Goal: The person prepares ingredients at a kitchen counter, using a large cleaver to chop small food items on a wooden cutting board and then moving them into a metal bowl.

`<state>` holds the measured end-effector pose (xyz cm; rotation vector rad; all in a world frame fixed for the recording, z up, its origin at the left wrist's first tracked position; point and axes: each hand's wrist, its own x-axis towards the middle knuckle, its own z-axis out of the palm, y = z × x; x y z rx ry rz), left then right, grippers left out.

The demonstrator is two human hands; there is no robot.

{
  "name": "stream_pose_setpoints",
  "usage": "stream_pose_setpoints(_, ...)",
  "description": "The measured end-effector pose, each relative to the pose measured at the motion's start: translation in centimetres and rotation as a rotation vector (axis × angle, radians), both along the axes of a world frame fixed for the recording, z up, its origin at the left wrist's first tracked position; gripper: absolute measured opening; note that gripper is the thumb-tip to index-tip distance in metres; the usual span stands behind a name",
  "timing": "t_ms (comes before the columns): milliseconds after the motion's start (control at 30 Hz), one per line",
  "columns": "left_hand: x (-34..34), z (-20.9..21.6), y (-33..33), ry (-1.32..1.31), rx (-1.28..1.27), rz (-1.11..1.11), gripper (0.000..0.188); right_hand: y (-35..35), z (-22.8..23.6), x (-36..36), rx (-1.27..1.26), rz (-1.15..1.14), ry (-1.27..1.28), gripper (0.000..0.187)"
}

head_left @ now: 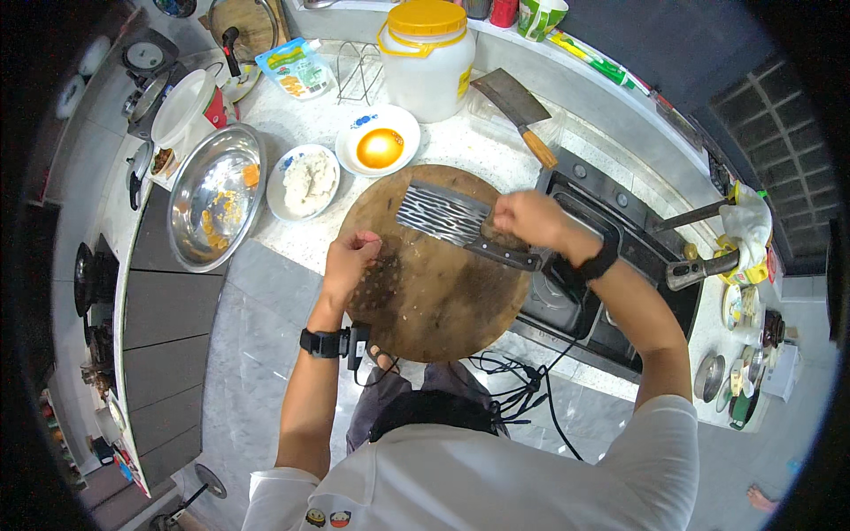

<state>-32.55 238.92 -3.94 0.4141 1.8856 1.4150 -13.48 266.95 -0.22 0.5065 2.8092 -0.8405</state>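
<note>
A round wooden chopping board (416, 301) lies in front of me, wet and dark in patches. Across its far part rests a cleaver (443, 214) with a patterned blade and a black handle pointing right. Over the joint of blade and handle is my right hand (522, 219), its fingers curled closed; what they hold, if anything, is hidden. My left hand (352, 258) hovers at the board's left side, fingertips drawn together, and I cannot make out anything between them. Small pale crumbs dot the board below it.
Beyond the board stand a bowl with orange liquid (379, 149), a bowl of white paste (310, 181) and a steel basin (217, 199) with orange scraps. A yellow-lidded tub (428, 66) and another cleaver (513, 97) are farther back. A gas stove (611, 257) is at the right.
</note>
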Motion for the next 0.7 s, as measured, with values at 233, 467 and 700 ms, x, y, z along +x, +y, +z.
stream_pose_setpoints(233, 0.1, 0.8, -2.9, -0.109, 0.091, 0.122, 0.011, 6.9, -2.5, -7.8, -0.104, -0.165, 0.067, 0.015)
stream_pose_setpoints(467, -0.1, 1.2, -7.0, -0.035, 0.059, 0.268, 0.009, 9.1, -7.1, -14.5, -0.125, -0.257, -0.128, 0.018)
stream_pose_setpoints(700, -0.4, 1.7, -10.3, -0.016, 0.046, 0.377, 0.007, 10.0, -10.9, -17.8, 0.049, -0.243, -0.23, 0.021)
